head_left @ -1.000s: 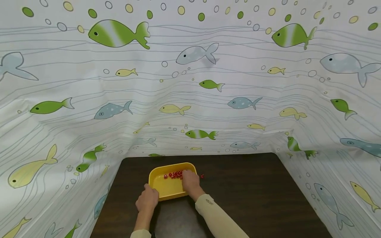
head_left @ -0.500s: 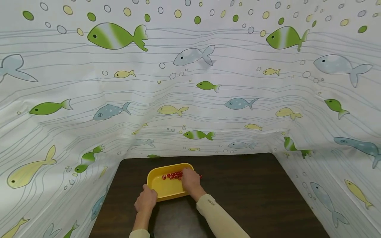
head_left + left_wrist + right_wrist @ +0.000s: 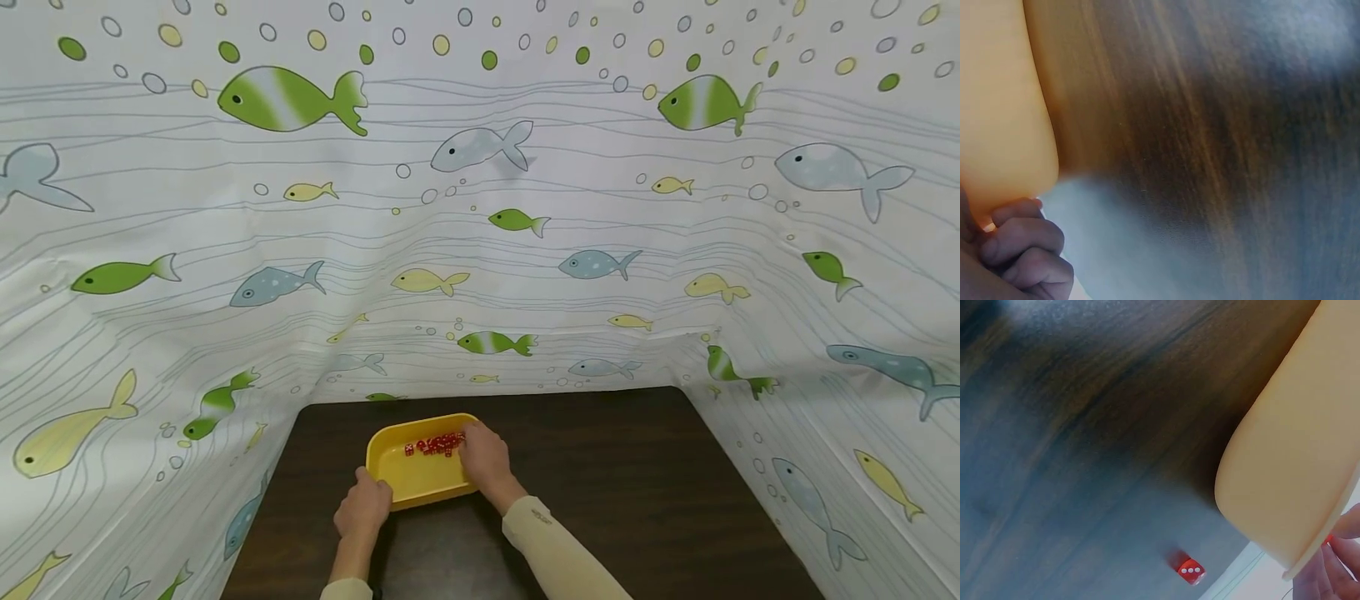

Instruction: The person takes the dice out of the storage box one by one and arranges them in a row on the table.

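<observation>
A yellow plastic tray (image 3: pixel 420 482) lies on the table with several small red dice (image 3: pixel 435 445) clustered toward its far right side. My left hand (image 3: pixel 363 504) grips the tray's near left corner, its fingers curled at the rim in the left wrist view. Over the right rim is my right hand (image 3: pixel 487 458), fingertips on the inner side beside the dice. A bit of red shows between thumb and finger in the right wrist view, a die (image 3: pixel 1329 539) pinched there and mostly hidden. One loose red die (image 3: pixel 1191 571) sits on the table outside the tray, three white pips facing the camera.
The dark wood-grain table (image 3: pixel 637 500) extends right of the tray. A white cloth (image 3: pixel 525 283) printed with fish hangs behind and along both sides of the table.
My right hand has shifted slightly right relative to the tray, uncovering more of the dice, and now hides the loose die in the head view. The left hand keeps its grip on the corner.
</observation>
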### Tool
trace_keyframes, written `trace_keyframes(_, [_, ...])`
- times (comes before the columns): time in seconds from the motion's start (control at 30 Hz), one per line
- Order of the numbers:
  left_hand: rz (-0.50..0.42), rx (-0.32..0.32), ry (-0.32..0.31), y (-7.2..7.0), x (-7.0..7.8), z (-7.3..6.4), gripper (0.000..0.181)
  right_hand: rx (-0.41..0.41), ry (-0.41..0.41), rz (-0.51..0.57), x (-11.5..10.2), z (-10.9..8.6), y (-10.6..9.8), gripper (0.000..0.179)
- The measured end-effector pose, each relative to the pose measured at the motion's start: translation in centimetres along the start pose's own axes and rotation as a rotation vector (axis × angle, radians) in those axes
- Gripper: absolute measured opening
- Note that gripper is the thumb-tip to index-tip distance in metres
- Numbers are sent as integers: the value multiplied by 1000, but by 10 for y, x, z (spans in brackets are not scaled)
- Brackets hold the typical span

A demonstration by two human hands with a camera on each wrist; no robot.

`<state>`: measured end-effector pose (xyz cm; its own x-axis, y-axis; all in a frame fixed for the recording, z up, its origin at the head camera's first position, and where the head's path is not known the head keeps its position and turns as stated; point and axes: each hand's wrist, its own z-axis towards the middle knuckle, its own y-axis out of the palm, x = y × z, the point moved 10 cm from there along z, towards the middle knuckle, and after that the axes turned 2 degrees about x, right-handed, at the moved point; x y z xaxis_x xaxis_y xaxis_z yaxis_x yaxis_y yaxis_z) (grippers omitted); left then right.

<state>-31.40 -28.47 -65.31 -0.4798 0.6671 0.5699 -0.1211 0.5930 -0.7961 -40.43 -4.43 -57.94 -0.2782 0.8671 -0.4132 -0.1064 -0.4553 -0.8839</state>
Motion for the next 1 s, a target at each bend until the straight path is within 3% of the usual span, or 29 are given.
trace_keyframes(0.83, [15, -43, 5, -5, 5, -5, 68, 117, 96, 109, 29, 7, -36, 25])
trace_keyframes(1.0, [6, -50, 5, -5, 6, -6, 64, 129, 121, 99, 41, 5, -41, 26])
